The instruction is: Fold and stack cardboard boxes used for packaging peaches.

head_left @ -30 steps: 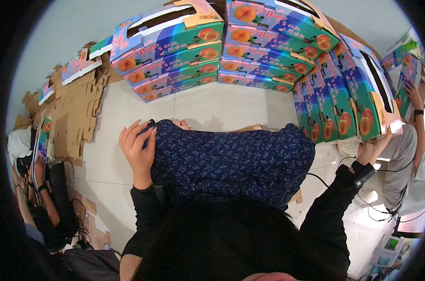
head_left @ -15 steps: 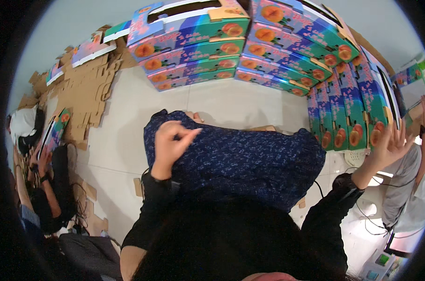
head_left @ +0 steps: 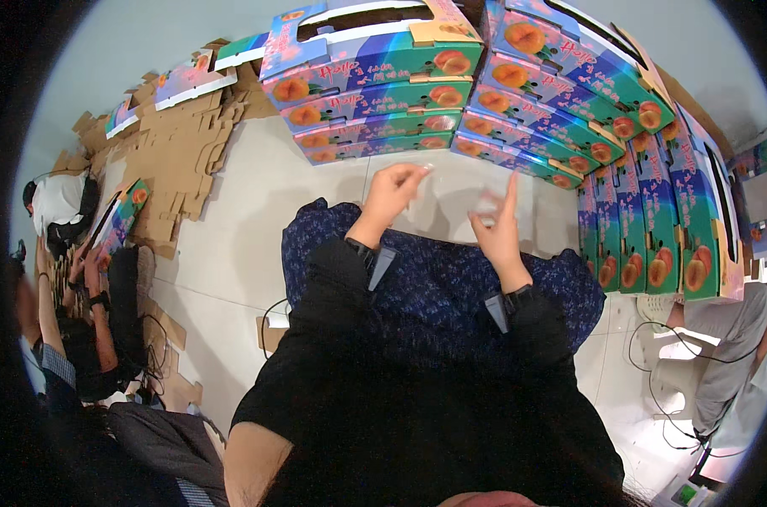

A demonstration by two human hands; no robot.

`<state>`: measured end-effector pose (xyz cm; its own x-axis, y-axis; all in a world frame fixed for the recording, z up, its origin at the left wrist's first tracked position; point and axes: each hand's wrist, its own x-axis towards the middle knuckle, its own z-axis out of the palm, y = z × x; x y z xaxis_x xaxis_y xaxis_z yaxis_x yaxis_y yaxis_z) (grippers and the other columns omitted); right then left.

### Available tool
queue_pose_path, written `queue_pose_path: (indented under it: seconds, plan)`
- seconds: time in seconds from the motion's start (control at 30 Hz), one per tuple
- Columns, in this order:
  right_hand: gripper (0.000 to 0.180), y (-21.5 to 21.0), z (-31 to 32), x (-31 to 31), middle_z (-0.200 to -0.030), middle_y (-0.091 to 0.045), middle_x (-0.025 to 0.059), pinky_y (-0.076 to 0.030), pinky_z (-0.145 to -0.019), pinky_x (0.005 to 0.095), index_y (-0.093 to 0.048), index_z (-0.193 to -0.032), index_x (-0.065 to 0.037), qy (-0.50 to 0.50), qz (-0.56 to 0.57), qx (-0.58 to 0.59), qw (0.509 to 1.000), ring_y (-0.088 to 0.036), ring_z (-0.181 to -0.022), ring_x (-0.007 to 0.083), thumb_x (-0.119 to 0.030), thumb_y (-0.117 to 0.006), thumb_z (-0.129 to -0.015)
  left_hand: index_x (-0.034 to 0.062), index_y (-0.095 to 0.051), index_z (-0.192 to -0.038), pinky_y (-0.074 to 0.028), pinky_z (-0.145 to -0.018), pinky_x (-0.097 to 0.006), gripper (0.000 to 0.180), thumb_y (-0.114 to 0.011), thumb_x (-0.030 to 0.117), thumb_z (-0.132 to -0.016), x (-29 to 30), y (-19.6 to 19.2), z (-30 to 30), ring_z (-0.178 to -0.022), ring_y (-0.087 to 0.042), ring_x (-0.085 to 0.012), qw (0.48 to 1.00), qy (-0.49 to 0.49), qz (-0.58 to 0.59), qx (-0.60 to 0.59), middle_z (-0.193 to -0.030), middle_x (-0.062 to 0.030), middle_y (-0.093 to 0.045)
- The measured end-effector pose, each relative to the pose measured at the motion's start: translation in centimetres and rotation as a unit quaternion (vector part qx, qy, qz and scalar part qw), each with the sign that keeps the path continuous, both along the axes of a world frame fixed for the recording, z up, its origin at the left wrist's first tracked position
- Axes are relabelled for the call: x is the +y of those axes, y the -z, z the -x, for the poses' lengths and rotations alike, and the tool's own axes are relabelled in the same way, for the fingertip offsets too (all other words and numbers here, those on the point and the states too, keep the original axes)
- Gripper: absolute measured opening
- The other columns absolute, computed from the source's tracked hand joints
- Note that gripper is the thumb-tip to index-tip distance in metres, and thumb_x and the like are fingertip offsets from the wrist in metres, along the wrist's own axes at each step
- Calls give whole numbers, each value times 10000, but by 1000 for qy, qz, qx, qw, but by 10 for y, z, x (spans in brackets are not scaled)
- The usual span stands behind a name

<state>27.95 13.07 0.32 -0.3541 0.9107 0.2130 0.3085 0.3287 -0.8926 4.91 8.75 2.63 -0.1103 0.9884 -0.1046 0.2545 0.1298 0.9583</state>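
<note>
Where L hand hovers: fingertips pinched, can't tell if on anything.
R hand: free, index straight, other fingers blurred.
Skirt: navy, tiny-patterned cloth, under both hands.
Ctns: boxy printed cardboard, slotted tops, stacked beyond both hands.

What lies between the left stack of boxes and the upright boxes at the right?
Another stack of boxes stands between them, shown in the head view.

Smooth printed-paperboard peach cartons, matt cloth skirt
Flattened brown cardboard looks matt and rough-edged; floor tiles are smooth with a soft sheen; black sleeves are dull fabric.
</note>
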Motion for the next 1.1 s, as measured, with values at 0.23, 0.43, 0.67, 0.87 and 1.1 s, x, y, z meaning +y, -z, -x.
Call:
queue_pose_path:
  seconds: [0.23, 0.43, 0.67, 0.87, 1.1]
  plan:
    - [486, 23, -2, 10, -667, -638, 137, -477, -561, 394, -486, -1312, -95, -61, -90, -226, 968, -605, -575, 333, -151, -646, -857, 92, -666, -1119, -500, -600, -344, 281, -622, 236, -881, -1, 48, -22, -661, -656, -248, 930, -190, -241, 205, -825, -111, -696]
    - [204, 9, 12, -2, -727, -616, 203, -468, -567, 396, -667, -972, -54, 47, -62, -10, 997, -596, -617, 348, -222, -631, -862, 76, -647, -1152, -512, -632, -344, 329, -675, 203, -849, 0, 34, -20, -665, -675, -251, 967, -55, -51, 244, -785, -115, -689]
    - [801, 8, 0, 9, -1190, -591, 203, -510, -729, 388, -247, -1480, -163, -130, 17, -339, 932, -644, -896, 352, -8, -623, -791, 65, -712, -981, -495, -594, -364, 292, -624, 326, -882, -3, 34, -23, -641, -660, -238, 951, -70, -108, 281, -637, -110, -644]
    - [934, 8, 5, 3, -1511, -242, 207, -393, -1026, 392, -93, -1509, -102, -43, -127, -107, 985, -295, -1371, 369, 70, -598, -744, 111, -633, -1179, -524, -729, -378, 409, -689, 280, -810, -8, 18, -28, -849, -669, -297, 969, -58, -80, 226, -865, -148, -694]
    - [983, 4, 2, 3, -1527, 15, 288, -277, -1107, 441, -47, -1496, -35, 42, -151, -83, 984, -131, -1403, 460, 90, -624, -711, 135, -306, -1453, -509, -808, -381, 777, -712, 269, -804, -7, 33, -27, -945, -657, -294, 906, -90, -208, 359, -997, -146, -685]
